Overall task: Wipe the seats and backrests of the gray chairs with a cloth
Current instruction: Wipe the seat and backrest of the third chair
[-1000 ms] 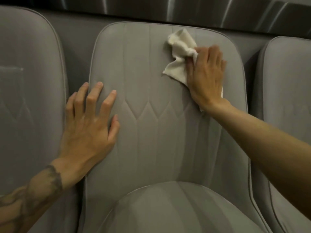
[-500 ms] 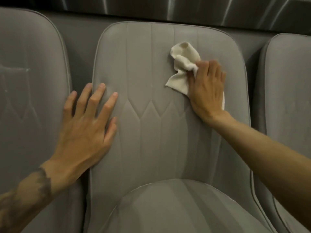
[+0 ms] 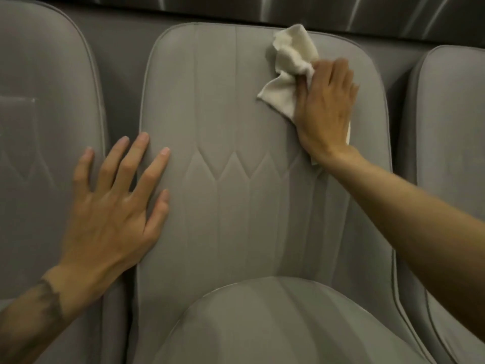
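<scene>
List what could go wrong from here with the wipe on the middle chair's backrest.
1. The cloth is bunched, and much of it lies loose beyond the right hand pressing it. Probably only part of it wipes, and it could slip out from under the hand.
2. The cloth sits at the upper right of the middle backrest. The left side, partly under the left hand, and the seat could get skipped.
</scene>
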Motion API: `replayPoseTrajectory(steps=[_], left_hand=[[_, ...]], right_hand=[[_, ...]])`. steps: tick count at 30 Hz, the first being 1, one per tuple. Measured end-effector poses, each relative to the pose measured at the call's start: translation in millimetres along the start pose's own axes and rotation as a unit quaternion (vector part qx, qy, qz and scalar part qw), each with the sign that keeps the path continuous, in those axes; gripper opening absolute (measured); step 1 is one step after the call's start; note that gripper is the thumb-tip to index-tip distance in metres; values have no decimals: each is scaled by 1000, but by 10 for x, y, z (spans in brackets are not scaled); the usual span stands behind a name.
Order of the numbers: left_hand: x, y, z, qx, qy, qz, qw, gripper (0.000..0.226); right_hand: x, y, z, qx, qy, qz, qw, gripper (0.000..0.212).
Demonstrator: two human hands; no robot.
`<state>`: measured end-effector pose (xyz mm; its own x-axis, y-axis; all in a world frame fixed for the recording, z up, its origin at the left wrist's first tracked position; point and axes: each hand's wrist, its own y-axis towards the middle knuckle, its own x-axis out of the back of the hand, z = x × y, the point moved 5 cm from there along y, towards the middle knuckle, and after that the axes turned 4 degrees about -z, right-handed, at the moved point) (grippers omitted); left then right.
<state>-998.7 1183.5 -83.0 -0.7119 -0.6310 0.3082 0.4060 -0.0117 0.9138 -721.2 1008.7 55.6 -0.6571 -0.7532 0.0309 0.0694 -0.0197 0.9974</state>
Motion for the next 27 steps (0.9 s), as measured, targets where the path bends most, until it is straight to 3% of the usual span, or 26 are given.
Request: replayPoseTrajectory(steps=[4,8,10,13,15,18,22,24,27], left_hand=[[-2,7,-10,2,3,-5,1000,62],[20,2,-9,8,-2,1,1000,62],[29,2,-17,10,0,6,1000,62],[30,13,-26,7,-1,7,1000,62],[25,11,-20,7,-4,9,1000,62],[25,-1,-22,5,10,5,1000,62],[23,10,-25,5,5,10,1000,62],[25,7,-25,6,10,12,1000,62],[25,11,-29,4,12,13,1000,62]], right_hand=[[260,-1106,97,133,48,99,985,24],[499,-2029,86,337,75,229,910,21],[427,-1885,89,337,72,225,911,24],[270,-1426,122,211,65,157,963,16],[254,-1441,146,156,72,125,977,14],[341,-2025,188,255,100,166,947,19],[477,-2615,188,448,102,258,850,15],[422,-2461,217,426,103,254,862,19],[340,-2201,246,319,105,223,915,19]])
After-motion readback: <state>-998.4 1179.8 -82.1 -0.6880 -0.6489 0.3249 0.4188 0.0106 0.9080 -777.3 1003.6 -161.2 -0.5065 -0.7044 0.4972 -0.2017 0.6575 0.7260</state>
